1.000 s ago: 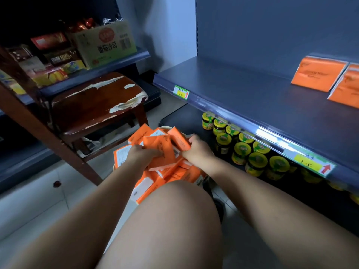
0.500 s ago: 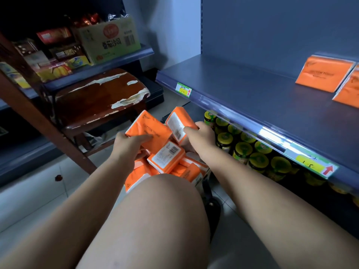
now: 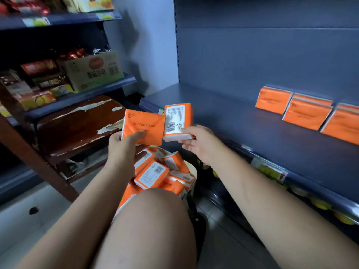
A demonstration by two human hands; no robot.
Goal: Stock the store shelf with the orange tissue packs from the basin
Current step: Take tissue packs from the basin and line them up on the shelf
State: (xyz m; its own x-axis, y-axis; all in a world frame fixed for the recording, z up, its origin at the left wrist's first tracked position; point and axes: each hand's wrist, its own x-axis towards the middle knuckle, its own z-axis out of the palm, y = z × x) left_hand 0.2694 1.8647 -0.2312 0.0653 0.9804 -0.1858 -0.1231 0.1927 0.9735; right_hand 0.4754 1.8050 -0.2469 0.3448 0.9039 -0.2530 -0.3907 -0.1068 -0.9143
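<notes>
My left hand [image 3: 124,150] holds an orange tissue pack [image 3: 143,126] printed "COTTON TISSUE", thumb on its front face. My right hand [image 3: 198,144] pinches a second orange tissue pack [image 3: 177,121] by its lower edge, barcode side facing me. Both packs hang side by side above the basin [image 3: 193,171], which is heaped with several more orange packs [image 3: 152,176]. On the dark blue shelf [image 3: 242,131] to the right, three orange packs [image 3: 274,102] lean against the back panel in a row.
My bare knee [image 3: 155,210] is in front of the basin. A worn brown wooden chair [image 3: 77,125] stands to the left, under shelves with boxes and snacks [image 3: 93,70]. Yellow-lidded jars [image 3: 320,203] sit on the lower shelf below the price-tag rail [image 3: 270,169].
Both hands dug into the basin, each took a pack and lifted it up out of the pile. The view has tilted upward toward the shelf.
</notes>
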